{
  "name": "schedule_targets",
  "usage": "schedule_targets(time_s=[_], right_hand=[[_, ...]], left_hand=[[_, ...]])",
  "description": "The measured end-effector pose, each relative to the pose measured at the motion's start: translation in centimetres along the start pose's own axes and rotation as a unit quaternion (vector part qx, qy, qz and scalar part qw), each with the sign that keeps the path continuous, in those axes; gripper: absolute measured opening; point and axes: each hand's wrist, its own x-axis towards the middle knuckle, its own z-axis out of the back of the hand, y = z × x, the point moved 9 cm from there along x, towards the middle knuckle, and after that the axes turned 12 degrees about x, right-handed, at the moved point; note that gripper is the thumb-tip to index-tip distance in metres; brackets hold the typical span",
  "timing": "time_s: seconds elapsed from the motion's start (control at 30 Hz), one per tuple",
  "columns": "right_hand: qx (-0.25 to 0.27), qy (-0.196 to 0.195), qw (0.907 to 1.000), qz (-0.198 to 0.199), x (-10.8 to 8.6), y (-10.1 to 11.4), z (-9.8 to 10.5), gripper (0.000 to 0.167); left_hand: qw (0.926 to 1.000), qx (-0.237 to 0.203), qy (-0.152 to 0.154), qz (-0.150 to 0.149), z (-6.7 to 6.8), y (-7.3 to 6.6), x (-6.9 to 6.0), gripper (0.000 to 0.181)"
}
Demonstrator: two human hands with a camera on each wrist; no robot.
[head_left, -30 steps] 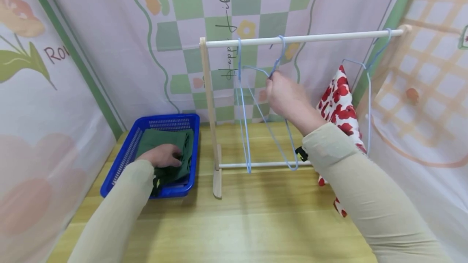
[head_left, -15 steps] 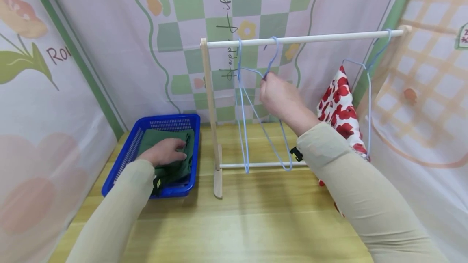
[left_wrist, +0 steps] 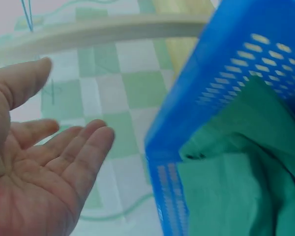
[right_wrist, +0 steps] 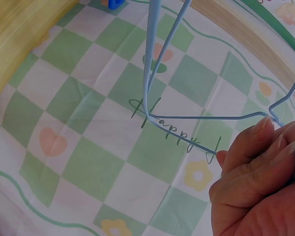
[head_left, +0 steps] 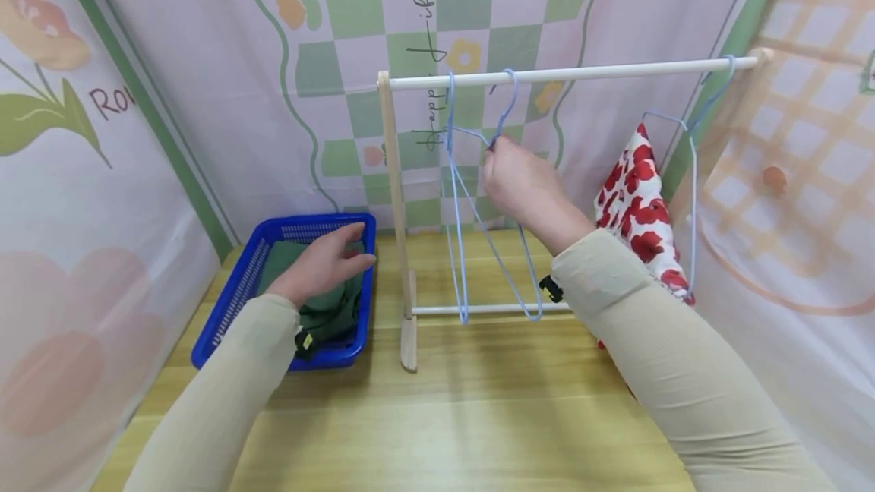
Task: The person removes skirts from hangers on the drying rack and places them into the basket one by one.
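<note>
My right hand [head_left: 525,184] grips a blue wire hanger [head_left: 506,108] at the neck below its hook. That hook hangs over the rack's white rod [head_left: 615,70]. In the right wrist view, curled fingers of the right hand [right_wrist: 260,182] surround the neck of the hanger [right_wrist: 206,118]. Over the blue basket [head_left: 205,340], my left hand [head_left: 321,264] is raised with fingers extended and nothing held. Folded dark green cloth [head_left: 335,310] lies inside the basket, partly hidden by that hand. The left wrist view has the left hand [left_wrist: 49,167] beside the basket wall [left_wrist: 179,105], palm showing.
Another blue hanger [head_left: 460,249] hangs near the rack's left wooden post [head_left: 396,188]. At the right end, a red-flowered white cloth [head_left: 642,211] hangs on a third hanger [head_left: 693,203]. Patterned curtains [head_left: 205,59] surround the wooden table [head_left: 424,424].
My left hand has lifted off the green cloth, moving up and right as its fingers straightened. My right hand has slid the hanger slightly left along the rod.
</note>
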Motion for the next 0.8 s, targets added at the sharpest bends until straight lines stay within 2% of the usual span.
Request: schedule_targets(time_s=[0.27,0.43,0.63,0.8], right_hand=[[-0.001,-0.003,1.0000,0.006,0.0,0.3,-0.2,0.041],[-0.003,-0.002,1.0000,-0.003,0.1,0.3,-0.3,0.041],[-0.007,-0.007,0.9999,-0.005,0.1,0.5,-0.4,0.042],[-0.006,-0.010,0.9999,-0.006,0.1,0.6,-0.4,0.041]], left_hand=[[0.9965,-0.043,-0.070,-0.015,1.3,-3.9,0.5,0.083],[0.9919,-0.067,-0.106,-0.024,1.9,-5.7,0.9,0.081],[0.9824,-0.109,-0.143,-0.048,2.4,-7.1,1.5,0.070],[0.9755,-0.145,-0.155,-0.057,2.4,-7.9,2.1,0.059]])
